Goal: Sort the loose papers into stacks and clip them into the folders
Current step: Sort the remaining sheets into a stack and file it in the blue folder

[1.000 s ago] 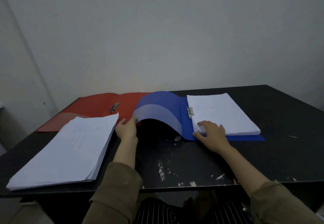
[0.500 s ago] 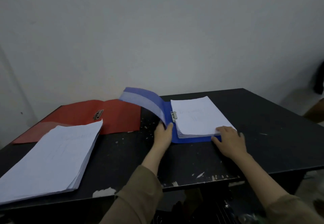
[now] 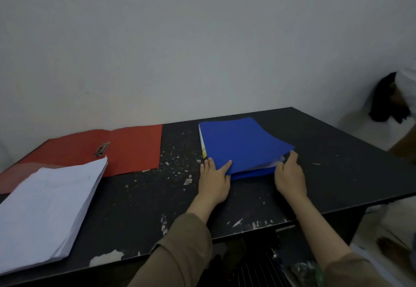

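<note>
Blue folder (image 3: 242, 145) lies closed on the table (image 3: 337, 174), right of centre, cover down over its contents; a thin light strip of page edges shows along the spine side at 9 o'clock of the folder.

Left hand (image 3: 213, 180) sits at the folder's near-left corner, 7 o'clock of it: thumb lies flat on top of the cover, fingers straight on the table beside the spine. Relaxed, not curled round anything.

Right hand (image 3: 290, 174) is at the near-right corner, 5 o'clock of the folder, where the cover lifts slightly off the lower layers. Fingertips touch that edge; cannot tell whether they pinch it or just rest against it.

Red folder (image 3: 126, 149) lies open and flat at 9 o'clock of the blue one, well apart from it, metal clip (image 3: 101, 149) on the fold, no sheets in it.

Loose paper stack (image 3: 47, 210) sits at the table's near-left, its far corner overlapping the red folder's near edge, just beside the clip.

Both sleeves are olive-brown. Table top is black with chipped paint.
</note>
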